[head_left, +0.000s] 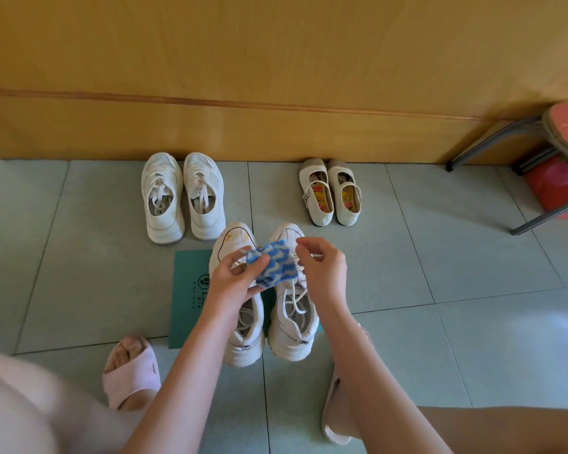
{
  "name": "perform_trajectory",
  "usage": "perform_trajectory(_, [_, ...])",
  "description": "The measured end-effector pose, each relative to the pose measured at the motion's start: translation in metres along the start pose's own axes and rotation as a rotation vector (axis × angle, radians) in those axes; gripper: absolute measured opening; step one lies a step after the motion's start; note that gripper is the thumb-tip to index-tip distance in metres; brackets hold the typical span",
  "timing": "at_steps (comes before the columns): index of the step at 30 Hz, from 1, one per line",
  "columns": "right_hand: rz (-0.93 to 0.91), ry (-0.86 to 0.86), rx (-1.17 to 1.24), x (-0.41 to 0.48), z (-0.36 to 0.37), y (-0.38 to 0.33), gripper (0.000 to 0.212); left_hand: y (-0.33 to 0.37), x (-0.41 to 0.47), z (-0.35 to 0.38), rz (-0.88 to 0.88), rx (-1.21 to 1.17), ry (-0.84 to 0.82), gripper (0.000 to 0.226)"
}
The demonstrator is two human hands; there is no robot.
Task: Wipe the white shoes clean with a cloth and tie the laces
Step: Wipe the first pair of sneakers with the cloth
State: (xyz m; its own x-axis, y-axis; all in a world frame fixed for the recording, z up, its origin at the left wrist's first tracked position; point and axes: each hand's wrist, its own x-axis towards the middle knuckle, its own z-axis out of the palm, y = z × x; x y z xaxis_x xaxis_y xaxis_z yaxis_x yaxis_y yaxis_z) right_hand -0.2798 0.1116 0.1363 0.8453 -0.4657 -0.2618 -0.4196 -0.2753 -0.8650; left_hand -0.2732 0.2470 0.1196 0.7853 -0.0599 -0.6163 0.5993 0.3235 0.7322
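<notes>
Gripping a blue cloth (274, 267), the left hand (230, 280) hovers over the white shoes (292, 335); right hand (323, 268) fingers curl at its edge, hold unclear; wiping likely next, pressing cloth to shoe

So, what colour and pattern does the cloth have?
The cloth has blue and white wavy stripes; the head view shows it.

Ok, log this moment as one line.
left hand: holds blue-and-white knitted cloth | right hand: at cloth's edge, grip unclear | white chunky sneakers: below hands, laces loose
</notes>
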Motion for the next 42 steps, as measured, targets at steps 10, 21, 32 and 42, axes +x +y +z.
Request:
perform_trajectory(10, [-0.084, -0.231, 0.107, -0.023, 0.008, 0.000, 0.035, 0.000, -0.002, 0.003, 0.002, -0.071, -0.103, 0.012])
perform_trajectory(21, [-0.086, -0.275, 0.181, -0.017, -0.006, -0.007, 0.033, 0.010, -0.005, 0.004, 0.124, 0.067, -0.217, 0.014])
perform_trajectory(32, [0.142, -0.164, -0.591, -0.022, 0.015, 0.051, 0.087, -0.005, 0.010, 0.000, 0.264, 0.183, 0.099, 0.030])
perform_trajectory(42, [0.118, -0.133, -0.482, -0.017, -0.007, 0.058, 0.057, -0.005, 0.062, 0.030, 0.512, 0.680, 0.211, 0.026])
